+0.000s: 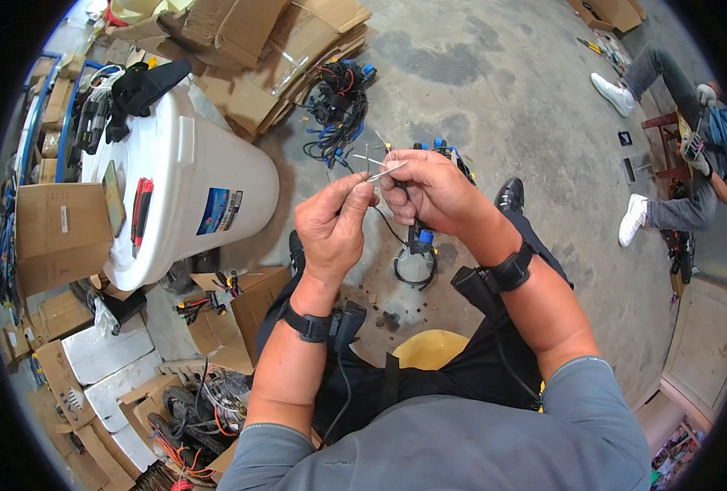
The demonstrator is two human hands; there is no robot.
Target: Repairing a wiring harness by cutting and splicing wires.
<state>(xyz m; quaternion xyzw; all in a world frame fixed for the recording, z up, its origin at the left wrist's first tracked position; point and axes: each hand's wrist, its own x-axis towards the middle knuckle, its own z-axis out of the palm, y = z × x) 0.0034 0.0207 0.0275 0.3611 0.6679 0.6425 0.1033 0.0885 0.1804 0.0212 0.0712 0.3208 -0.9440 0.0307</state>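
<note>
My left hand [335, 217] and my right hand [433, 192] are held close together in front of me, fingers pinched. Several thin, light-coloured wire ends [388, 171] cross and stick out between the fingertips. My left thumb and forefinger grip one of the wires. The right fingers are curled round a dark cable, partly hidden by the hand. Below the right hand hangs a black connector with a blue part [422, 237]. A loop of black cable [417, 282] shows beneath it, above the floor.
A large white tub [188, 204] stands left, with red-and-black tools [142, 211] on top. Tangled black cables [336, 114] lie on the floor ahead, near flattened cardboard [257, 74]. Boxes of parts fill the lower left. Another person [703, 139] sits at the right.
</note>
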